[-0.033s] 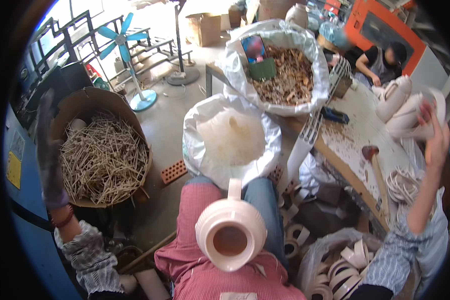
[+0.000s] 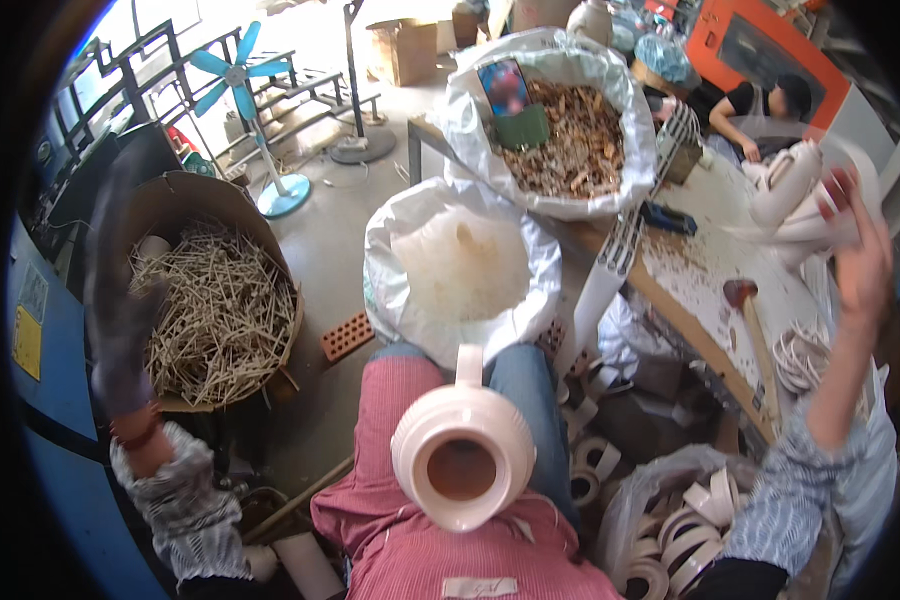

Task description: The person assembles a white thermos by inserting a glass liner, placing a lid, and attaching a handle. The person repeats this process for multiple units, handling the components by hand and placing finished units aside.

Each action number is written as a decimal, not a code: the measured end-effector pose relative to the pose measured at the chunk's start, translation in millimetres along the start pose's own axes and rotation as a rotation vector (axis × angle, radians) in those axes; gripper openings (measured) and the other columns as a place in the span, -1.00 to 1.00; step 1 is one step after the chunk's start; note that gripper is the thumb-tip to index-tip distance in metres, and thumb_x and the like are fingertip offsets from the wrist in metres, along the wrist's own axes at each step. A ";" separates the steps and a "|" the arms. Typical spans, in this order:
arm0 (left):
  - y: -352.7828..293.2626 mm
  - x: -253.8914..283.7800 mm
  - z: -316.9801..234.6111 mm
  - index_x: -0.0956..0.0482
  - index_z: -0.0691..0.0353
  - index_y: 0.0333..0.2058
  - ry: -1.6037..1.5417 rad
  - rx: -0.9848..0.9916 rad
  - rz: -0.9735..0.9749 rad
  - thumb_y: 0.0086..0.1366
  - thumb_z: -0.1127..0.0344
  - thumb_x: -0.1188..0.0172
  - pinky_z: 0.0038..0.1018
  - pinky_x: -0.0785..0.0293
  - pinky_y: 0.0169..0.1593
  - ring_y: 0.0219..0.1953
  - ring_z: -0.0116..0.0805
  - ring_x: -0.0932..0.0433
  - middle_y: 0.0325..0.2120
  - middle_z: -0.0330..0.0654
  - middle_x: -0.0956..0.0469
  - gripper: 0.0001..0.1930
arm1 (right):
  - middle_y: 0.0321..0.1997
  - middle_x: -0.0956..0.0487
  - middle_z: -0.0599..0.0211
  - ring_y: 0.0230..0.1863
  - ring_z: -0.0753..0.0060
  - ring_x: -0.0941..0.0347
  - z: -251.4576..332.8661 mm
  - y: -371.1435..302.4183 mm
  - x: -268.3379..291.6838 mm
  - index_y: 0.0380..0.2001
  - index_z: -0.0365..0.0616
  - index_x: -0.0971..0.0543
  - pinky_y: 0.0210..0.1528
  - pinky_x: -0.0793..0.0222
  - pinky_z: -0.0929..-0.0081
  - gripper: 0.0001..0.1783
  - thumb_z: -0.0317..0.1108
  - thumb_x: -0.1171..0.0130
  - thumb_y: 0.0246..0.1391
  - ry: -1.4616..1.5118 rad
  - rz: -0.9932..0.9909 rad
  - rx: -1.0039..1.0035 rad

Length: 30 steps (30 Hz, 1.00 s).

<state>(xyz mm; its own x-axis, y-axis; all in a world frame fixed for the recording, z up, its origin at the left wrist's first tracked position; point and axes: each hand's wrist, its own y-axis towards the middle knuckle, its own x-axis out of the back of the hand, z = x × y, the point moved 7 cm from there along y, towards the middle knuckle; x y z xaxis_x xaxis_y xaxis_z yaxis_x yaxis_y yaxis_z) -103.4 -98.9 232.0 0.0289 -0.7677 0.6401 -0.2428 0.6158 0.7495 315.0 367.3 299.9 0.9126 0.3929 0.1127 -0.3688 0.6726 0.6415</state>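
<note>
A pale jug with a ribbed side rests on my lap, its mouth facing up and its handle pointing away from me; the inside looks brownish. My left hand, in a dark glove, is raised beside a carton of thin sticks. Its fingers look stretched out, though blurred, and nothing shows in them. At the right, my bare right hand is lifted by a pile of white rounded pieces. A blurred pale ring shape passes near its smeared fingers; whether they grip it cannot be made out.
A white sack with pale contents stands before my knees. Behind it a larger sack holds brown scraps. A hammer lies on the workbench. A bag of white rings, a perforated brick, a blue fan and a seated co-worker surround me.
My left hand has shifted slightly right, over the carton's edge. My right hand has moved slightly left, and the pale blur near it has spread. The view has tilted a little.
</note>
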 end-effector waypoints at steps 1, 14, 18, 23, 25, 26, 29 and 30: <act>15.3 -25.6 -40.1 -0.15 0.15 0.31 0.046 -0.120 0.047 0.10 -0.08 -0.27 -0.17 -0.06 0.35 0.36 -0.09 -0.10 0.32 -0.04 -0.15 -0.13 | 0.19 -0.46 0.15 0.22 0.33 -0.37 -6.8 -8.0 -69.9 0.15 -0.39 -0.38 0.29 -0.24 0.35 -0.57 -0.36 0.14 0.30 0.248 0.152 -0.052; 17.7 -170.5 -125.8 -0.49 0.37 0.01 -1.339 0.641 0.667 0.27 0.42 -0.18 -0.68 -0.28 -0.55 -0.61 -0.67 -0.37 -0.53 -0.36 -0.48 -0.65 | -0.28 -0.53 0.19 -0.29 0.46 -0.50 -92.2 -203.5 -231.7 0.29 -0.36 -0.05 -0.18 -0.41 0.56 -0.39 -0.29 0.06 0.31 0.528 0.188 -0.083; -10.4 -200.7 -131.3 -0.38 0.37 0.15 -1.292 0.755 0.856 0.20 0.44 -0.19 -0.72 -0.25 -0.54 -0.60 -0.68 -0.33 -0.52 -0.35 -0.40 -0.49 | -0.80 -0.27 0.47 -0.85 0.74 0.00 -84.2 -248.5 -217.3 0.12 -0.36 -0.25 -0.75 0.08 0.67 -0.61 -0.37 0.14 0.31 0.702 0.072 -0.378; -33.1 -214.0 -124.1 -0.44 0.38 0.06 -1.372 0.795 0.700 0.26 0.33 -0.14 -0.74 -0.17 -0.62 -0.68 -0.70 -0.28 -0.54 -0.38 -0.40 -0.58 | -0.75 -0.25 0.49 -0.81 0.73 0.00 -88.4 -250.5 -226.4 0.13 -0.31 -0.27 -0.70 0.03 0.66 -0.63 -0.33 0.17 0.35 0.739 0.128 -0.504; -49.4 -214.6 -109.5 -0.48 0.36 -0.04 -1.246 0.929 0.691 0.27 0.30 -0.13 -0.74 -0.13 -0.64 -0.70 -0.71 -0.25 -0.56 -0.38 -0.41 -0.66 | -0.72 -0.25 0.50 -0.79 0.74 -0.02 -89.0 -253.0 -239.6 0.12 -0.28 -0.29 -0.65 -0.01 0.67 -0.64 -0.30 0.16 0.37 0.774 0.141 -0.626; -61.5 -210.9 -101.3 -0.50 0.36 -0.10 -1.169 1.006 0.678 0.27 0.28 -0.12 -0.74 -0.10 -0.65 -0.71 -0.71 -0.23 -0.57 -0.38 -0.41 -0.70 | -0.72 -0.25 0.51 -0.78 0.75 -0.03 -89.3 -257.5 -249.6 0.11 -0.26 -0.30 -0.63 -0.03 0.68 -0.64 -0.28 0.15 0.37 0.801 0.164 -0.680; -105.7 -214.6 -88.4 -0.48 0.27 -0.26 -1.251 1.154 0.596 0.21 0.27 -0.18 -0.72 -0.18 -0.56 -0.64 -0.66 -0.30 -0.57 -0.34 -0.44 -0.79 | -0.62 -0.31 0.49 -0.64 0.72 -0.17 -90.4 -278.7 -272.4 0.11 -0.23 -0.32 -0.51 -0.13 0.70 -0.63 -0.25 0.08 0.35 0.885 0.224 -0.850; -119.5 -209.8 -90.2 -0.48 0.27 -0.26 -1.347 1.215 0.542 0.19 0.27 -0.19 -0.70 -0.24 -0.51 -0.60 -0.64 -0.34 -0.55 -0.33 -0.45 -0.78 | -0.56 -0.36 0.47 -0.56 0.70 -0.25 -86.6 -286.3 -278.2 0.12 -0.22 -0.33 -0.45 -0.18 0.70 -0.63 -0.26 0.07 0.35 0.844 0.276 -0.867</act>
<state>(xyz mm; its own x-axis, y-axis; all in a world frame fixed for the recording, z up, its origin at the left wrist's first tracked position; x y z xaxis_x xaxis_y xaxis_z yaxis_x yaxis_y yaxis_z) 7.0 4.5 23.3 -0.8021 -0.5387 -0.2577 -0.4404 0.8251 -0.3540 151.5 119.7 19.2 0.5057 0.6516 -0.5655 -0.8185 0.5696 -0.0756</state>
